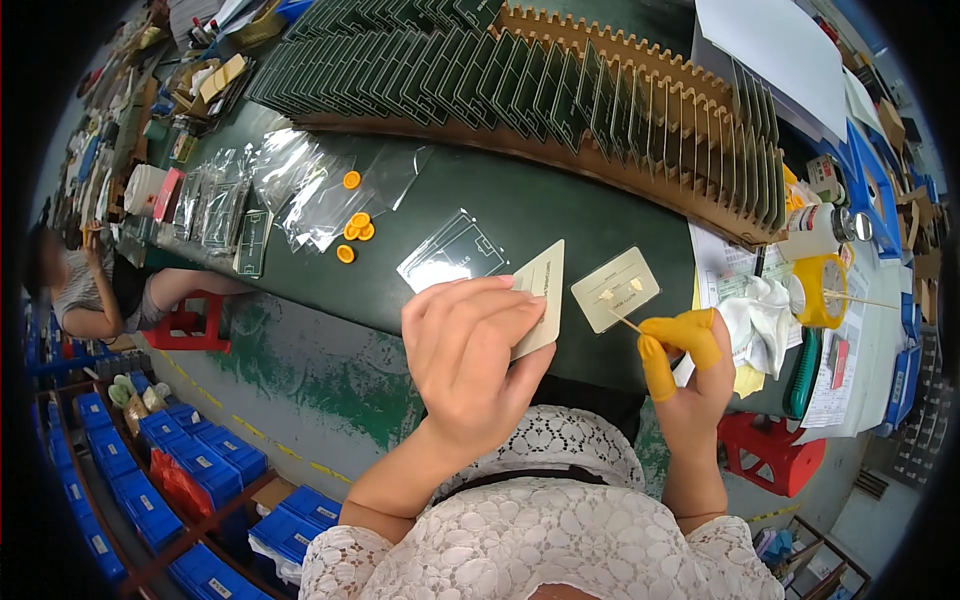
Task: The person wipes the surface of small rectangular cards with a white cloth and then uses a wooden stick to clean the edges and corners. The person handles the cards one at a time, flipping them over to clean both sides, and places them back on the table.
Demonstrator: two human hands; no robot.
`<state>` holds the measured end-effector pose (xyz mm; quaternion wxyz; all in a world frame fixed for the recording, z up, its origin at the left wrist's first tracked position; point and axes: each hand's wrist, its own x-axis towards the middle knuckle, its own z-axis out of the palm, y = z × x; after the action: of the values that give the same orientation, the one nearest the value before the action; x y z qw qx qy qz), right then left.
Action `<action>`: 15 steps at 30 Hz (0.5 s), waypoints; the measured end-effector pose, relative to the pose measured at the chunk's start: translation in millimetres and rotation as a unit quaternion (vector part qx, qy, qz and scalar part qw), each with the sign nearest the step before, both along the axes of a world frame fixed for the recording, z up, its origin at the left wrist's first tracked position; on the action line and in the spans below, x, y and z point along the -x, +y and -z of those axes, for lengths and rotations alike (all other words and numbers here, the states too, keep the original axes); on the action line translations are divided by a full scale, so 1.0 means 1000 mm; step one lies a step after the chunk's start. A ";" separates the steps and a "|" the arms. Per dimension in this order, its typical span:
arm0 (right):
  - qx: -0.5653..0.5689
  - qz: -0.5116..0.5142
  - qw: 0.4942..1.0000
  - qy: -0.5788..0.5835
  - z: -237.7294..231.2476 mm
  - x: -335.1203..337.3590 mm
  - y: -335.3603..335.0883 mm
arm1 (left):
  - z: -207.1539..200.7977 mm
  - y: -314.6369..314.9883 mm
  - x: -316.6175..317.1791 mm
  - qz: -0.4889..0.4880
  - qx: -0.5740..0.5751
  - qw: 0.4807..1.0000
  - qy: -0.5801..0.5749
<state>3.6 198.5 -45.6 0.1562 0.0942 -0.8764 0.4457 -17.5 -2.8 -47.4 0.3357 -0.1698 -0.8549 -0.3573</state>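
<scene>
My left hand grips a cream card, tilted up on edge with its face turned to the right. Yellow finger cots cover the thumb and a finger of my right hand, which pinches a thin stick. The stick's tip reaches the near edge of a second cream card, lying flat on the dark green table. On that card are small pale gold spots, too small to make out. Beyond my left hand lie dark green cards in clear sleeves.
Notched cardboard racks hold rows of dark green cards at the back. Orange finger cots and clear bags lie left. A yellow tape roll, white cloth and bottle stand right. Another person sits far left.
</scene>
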 end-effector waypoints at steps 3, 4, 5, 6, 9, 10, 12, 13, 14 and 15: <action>0.052 -0.028 0.998 0.026 -0.010 -0.007 -0.008 | -0.003 0.001 0.000 0.004 0.006 1.000 -0.005; 0.053 -0.039 0.997 0.035 -0.013 -0.007 -0.011 | -0.003 0.001 0.000 0.004 0.008 1.000 -0.009; 0.055 -0.050 0.996 0.045 -0.015 -0.007 -0.014 | -0.004 0.001 0.000 0.005 0.009 1.000 -0.013; 0.056 -0.063 0.995 0.054 -0.017 -0.007 -0.016 | -0.003 0.001 -0.001 0.007 0.010 1.000 -0.016; 0.044 -0.065 0.996 0.051 -0.020 -0.006 -0.021 | -0.003 0.001 -0.001 0.012 0.014 1.000 -0.024; 0.045 -0.062 0.996 0.048 -0.020 -0.006 -0.022 | -0.004 0.001 -0.001 0.013 0.015 1.000 -0.024; 0.042 -0.058 0.996 0.050 -0.020 -0.006 -0.023 | -0.004 0.001 -0.001 0.014 0.016 0.999 -0.027; 0.041 -0.057 0.996 0.051 -0.020 -0.006 -0.023 | -0.004 0.001 -0.001 0.014 0.016 0.999 -0.029; 0.036 -0.052 0.996 0.056 -0.020 -0.006 -0.023 | -0.004 0.001 -0.001 0.013 0.016 0.999 -0.031; 0.030 -0.047 0.997 0.062 -0.019 -0.006 -0.024 | -0.005 0.001 -0.001 0.015 0.016 0.999 -0.032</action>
<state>9.4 174.6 -26.4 0.1917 0.1575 -0.8459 0.4722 -16.6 -2.2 -42.8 0.2999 -0.1761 -0.8683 -0.3538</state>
